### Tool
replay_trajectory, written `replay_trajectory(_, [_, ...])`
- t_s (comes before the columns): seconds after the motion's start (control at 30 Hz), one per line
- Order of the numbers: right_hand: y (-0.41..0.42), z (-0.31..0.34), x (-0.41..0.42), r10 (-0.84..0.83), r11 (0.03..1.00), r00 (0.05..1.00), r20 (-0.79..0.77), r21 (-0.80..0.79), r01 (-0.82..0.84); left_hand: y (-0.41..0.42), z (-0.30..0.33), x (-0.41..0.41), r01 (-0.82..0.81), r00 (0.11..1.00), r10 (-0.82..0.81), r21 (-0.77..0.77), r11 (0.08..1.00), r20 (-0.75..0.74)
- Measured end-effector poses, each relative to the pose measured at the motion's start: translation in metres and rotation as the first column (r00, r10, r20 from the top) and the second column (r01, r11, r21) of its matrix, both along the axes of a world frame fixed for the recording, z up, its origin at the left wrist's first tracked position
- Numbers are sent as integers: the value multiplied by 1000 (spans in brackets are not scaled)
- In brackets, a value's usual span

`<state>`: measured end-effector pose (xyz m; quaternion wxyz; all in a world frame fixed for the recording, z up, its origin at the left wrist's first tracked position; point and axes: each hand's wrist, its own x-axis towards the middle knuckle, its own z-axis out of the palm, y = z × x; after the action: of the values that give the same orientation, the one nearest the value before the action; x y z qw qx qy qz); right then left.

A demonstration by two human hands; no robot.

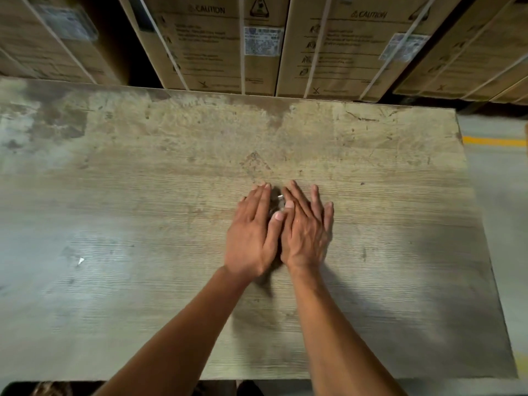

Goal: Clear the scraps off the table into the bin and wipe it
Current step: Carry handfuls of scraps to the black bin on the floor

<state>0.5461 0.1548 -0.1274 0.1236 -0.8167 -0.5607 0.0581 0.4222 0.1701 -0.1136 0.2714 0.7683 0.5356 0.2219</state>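
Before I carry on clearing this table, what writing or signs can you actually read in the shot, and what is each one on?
"CAUTION": printed near the top of the middle cardboard box, beside a small warning symbol.
"CAUTION": printed near the top of the right cardboard box.
Warning triangle sign: on the middle box's side face; its symbol is blurred.
White sticker labels: too small to read.
Handling text and icons below each "CAUTION": blurred, unreadable.
Table: no writing.

The light is dim and warm. Your hands (278, 227) throw soft shadows on the desk (143, 195), mostly to the right. The picture is a bit blurry, and the boxes (217, 44) bend at the edges.
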Motion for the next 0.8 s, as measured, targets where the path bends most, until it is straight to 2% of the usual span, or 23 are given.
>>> replay_trajectory(0.1, [0, 3, 1, 23, 999, 995, -100, 30, -20, -1, -4, 12, -16, 1000, 17, 68, 998, -11])
replay_trajectory(0.27, [-6, 13, -4, 10, 977, 953, -304, 204, 55, 1, -11, 11, 3, 999, 1, 122, 993, -38])
replay_trajectory(0.37, [-11, 11, 0, 78, 951, 887, -455, 301, 72, 2, -13, 13, -6, 999, 10, 137, 991, -32])
replay_trajectory(0.43, [-13, 12, 2, 120, 937, 864, -489, 344, 65, 2, -13, 12, -10, 1000, 12, 145, 989, -18])
replay_trajectory(0.63, [-14, 15, -10, 112, 918, 705, -701, 345, 198, 0, -10, 11, 15, 1000, -18, 145, 989, 17])
replay_trajectory(0.67, [-13, 15, -13, 100, 914, 648, -756, 327, 241, 0, -11, 10, 17, 1000, -19, 140, 990, 19])
replay_trajectory(0.7, [-12, 16, -16, 82, 908, 548, -832, 289, 304, 0, -12, 10, 20, 1000, -23, 143, 989, 19])
replay_trajectory(0.8, [-10, 23, -18, 91, 875, 192, -977, 171, 452, 0, -12, 9, 59, 998, -60, 169, 984, -4])
